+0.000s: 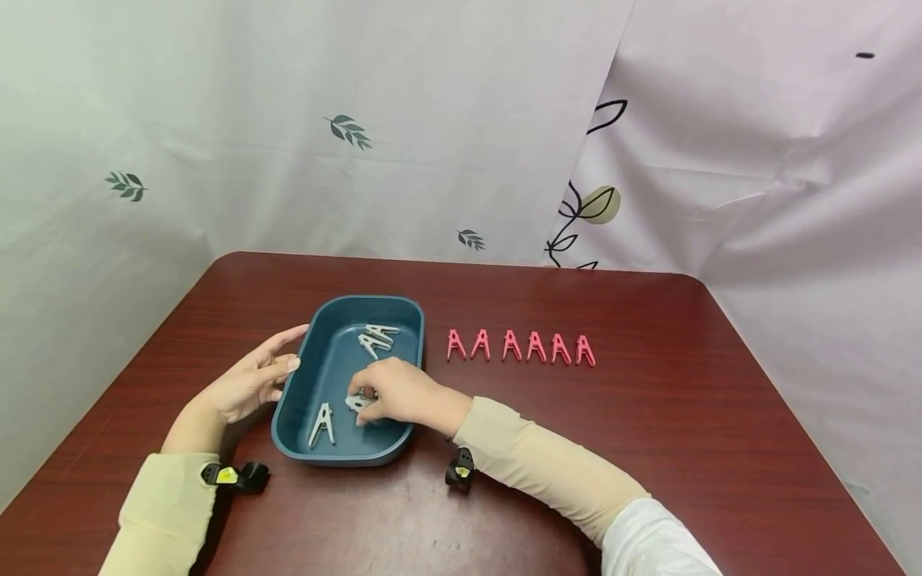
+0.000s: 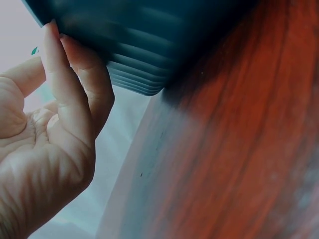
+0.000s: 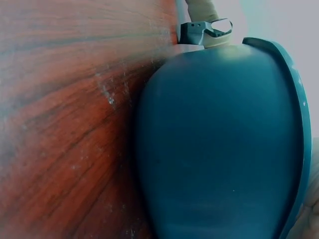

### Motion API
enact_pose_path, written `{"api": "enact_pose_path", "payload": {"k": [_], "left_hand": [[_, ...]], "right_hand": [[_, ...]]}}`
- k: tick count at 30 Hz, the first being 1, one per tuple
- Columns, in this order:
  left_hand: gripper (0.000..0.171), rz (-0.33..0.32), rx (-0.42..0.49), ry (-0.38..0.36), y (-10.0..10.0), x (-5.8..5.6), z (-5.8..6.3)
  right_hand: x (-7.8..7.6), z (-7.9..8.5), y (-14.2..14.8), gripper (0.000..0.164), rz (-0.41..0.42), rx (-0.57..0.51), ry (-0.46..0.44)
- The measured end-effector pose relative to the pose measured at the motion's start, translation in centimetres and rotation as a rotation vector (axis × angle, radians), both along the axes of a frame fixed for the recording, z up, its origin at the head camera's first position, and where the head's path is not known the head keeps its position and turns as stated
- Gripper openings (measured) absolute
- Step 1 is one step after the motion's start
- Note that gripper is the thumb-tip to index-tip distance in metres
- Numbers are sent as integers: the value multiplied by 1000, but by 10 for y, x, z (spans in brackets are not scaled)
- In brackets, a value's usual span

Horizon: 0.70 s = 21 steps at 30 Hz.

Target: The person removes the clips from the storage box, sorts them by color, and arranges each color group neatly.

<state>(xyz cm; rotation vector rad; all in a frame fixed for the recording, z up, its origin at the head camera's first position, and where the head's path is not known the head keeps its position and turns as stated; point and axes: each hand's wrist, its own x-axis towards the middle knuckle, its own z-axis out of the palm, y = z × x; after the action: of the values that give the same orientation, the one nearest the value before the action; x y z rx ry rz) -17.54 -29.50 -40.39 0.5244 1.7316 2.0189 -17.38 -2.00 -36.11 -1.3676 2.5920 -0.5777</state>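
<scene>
A blue plastic tray point(image 1: 346, 460) sits on the table, left of the middle. My right hand point(image 1: 403, 392) reaches over its right wall and pinches a white clothespin point(image 1: 356, 402) low inside it, partly hidden by the fingers. A single white clothespin point(image 1: 322, 424) lies in the tray's near left part. Two more white clothespins point(image 1: 374, 344) lie close together toward its far end. My left hand point(image 1: 248, 380) is at the tray's left side, its fingers point(image 2: 60, 74) against the outer wall near the rim. In the right wrist view the tray's wall point(image 3: 219, 144) hides the fingertips.
Several pink clothespins point(image 1: 535, 346) stand in a row on the dark red wooden table point(image 1: 648, 448), right of the tray. A light patterned curtain point(image 1: 403, 176) hangs behind the table. Both wrists wear black camera mounts point(image 1: 461, 470).
</scene>
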Motion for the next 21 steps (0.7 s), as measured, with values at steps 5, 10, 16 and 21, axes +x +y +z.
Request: {"api": "enact_pose_path", "payload": {"k": [5,10,16,21], "left_hand": [[55,18,-18,21,0,1,-2],[55,23,-12,22,1,1,-2],[55,20,1,16,1,1,-1],[55,17,3,19,1,1,-1]], "right_hand": [[1,-1,1,26,-29,-123,-27],[5,-1,3,24,-67,-196,-33],[9,-1,6,22,-96,-282,-88],[13,1,12,21,-107,-367,-139]]}}
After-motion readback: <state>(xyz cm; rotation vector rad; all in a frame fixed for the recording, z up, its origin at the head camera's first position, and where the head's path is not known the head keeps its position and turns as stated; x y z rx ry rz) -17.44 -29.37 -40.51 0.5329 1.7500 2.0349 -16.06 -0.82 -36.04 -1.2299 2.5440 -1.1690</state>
